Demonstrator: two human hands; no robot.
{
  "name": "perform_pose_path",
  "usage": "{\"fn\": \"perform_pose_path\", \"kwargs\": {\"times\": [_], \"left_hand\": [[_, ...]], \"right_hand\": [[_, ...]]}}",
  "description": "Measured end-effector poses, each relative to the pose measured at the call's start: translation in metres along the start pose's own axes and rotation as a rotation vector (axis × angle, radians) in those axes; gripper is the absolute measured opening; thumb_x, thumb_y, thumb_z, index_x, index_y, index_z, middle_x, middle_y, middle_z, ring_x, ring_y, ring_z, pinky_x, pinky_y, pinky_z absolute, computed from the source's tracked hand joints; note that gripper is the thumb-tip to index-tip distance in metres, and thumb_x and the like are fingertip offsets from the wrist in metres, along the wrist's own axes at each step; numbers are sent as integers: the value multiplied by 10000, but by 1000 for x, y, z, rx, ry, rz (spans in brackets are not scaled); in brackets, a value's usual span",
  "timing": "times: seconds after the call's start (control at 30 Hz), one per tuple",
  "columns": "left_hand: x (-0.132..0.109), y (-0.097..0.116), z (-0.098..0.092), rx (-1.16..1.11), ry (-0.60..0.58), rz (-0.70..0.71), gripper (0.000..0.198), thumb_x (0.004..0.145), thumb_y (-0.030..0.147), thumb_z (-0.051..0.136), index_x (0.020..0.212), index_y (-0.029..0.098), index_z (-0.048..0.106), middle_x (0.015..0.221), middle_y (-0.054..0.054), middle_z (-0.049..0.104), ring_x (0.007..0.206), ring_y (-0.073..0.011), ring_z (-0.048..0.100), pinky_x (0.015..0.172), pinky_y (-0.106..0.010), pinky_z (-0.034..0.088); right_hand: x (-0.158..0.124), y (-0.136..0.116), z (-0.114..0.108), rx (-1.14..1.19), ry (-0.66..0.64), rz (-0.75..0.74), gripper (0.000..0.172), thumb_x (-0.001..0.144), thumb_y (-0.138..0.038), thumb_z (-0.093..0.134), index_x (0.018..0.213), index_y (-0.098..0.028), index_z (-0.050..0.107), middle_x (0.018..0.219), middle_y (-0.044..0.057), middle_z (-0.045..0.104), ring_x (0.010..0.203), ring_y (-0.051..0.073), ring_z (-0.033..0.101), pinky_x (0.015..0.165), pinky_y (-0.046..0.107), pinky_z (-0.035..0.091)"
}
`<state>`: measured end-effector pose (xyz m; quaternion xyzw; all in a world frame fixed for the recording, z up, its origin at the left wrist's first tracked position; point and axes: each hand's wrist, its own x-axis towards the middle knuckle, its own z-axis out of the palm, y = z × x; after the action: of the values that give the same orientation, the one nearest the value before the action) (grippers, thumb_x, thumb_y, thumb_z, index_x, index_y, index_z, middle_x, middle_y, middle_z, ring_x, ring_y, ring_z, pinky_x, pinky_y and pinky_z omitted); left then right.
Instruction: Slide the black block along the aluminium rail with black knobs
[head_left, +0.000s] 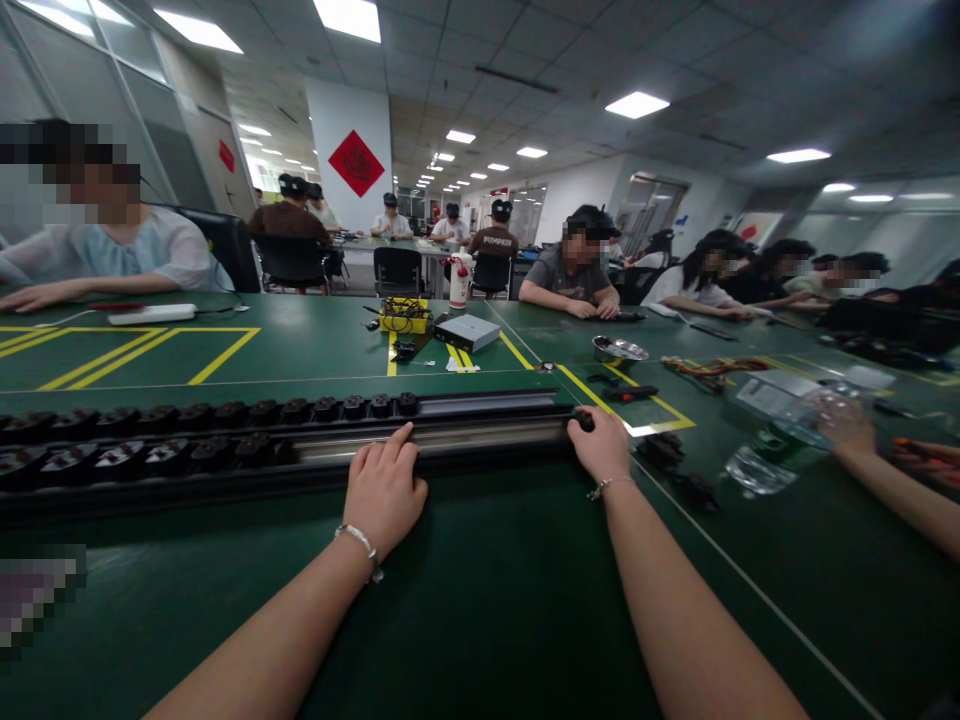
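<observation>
Here, a white strip [150,314] lies at the far left of the table [480,600], at 10 o'clock from the left hand. The rail [480,430] lies crosswise on the table, running from the left edge of view to just right of centre. Two rows of black sockets [225,412] fill its left part. Its right part is bare channel.

The left hand [384,492] rests palm down on the rail's near edge. Its fingers are extended and close together, and the forefinger points to 12 o'clock onto the bare channel. It grasps nothing. A bracelet [360,540] sits on the wrist.

A yellow box [405,316] stands at 12 o'clock from this hand, well apart. A grey box [467,331] stands just beside it at its 3 o'clock.

The right hand [600,445] is at 3 o'clock from the left hand, at the rail's right end. Its fingers are curled closed about that end. A small black piece [586,420] shows at the fingertips.

A metal bowl [619,350] stands at 12 o'clock from the right hand. Loose black parts [675,460] lie near it at 3 o'clock. Farther along at 3 o'clock, a co-worker's hand [847,425] touches a clear bag [787,410].
</observation>
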<state>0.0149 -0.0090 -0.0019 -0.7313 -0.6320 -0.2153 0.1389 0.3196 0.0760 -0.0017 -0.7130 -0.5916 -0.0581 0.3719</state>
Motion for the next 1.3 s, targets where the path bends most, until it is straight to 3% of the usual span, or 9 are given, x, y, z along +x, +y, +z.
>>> {"fn": "perform_pose_path", "kwargs": {"times": [0.27,1.3], "left_hand": [[0,0,0,9,3,1,226,719,204,461,917,211,570,1325,-33,500,1000,-230,530,916,-405,336],[-1,1,-2,-4,-19,-7,262,729,205,447,956,215,578,1340,-35,485,1017,-234,525,942,-413,325]], "right_hand": [[2,1,1,-3,15,-42,281,724,-301,452,913,-184,623,914,62,618,923,210,524,925,376,357],[4,5,0,26,-9,68,342,731,-296,465,1006,-165,619,971,86,643,944,216,553,900,366,388]]}}
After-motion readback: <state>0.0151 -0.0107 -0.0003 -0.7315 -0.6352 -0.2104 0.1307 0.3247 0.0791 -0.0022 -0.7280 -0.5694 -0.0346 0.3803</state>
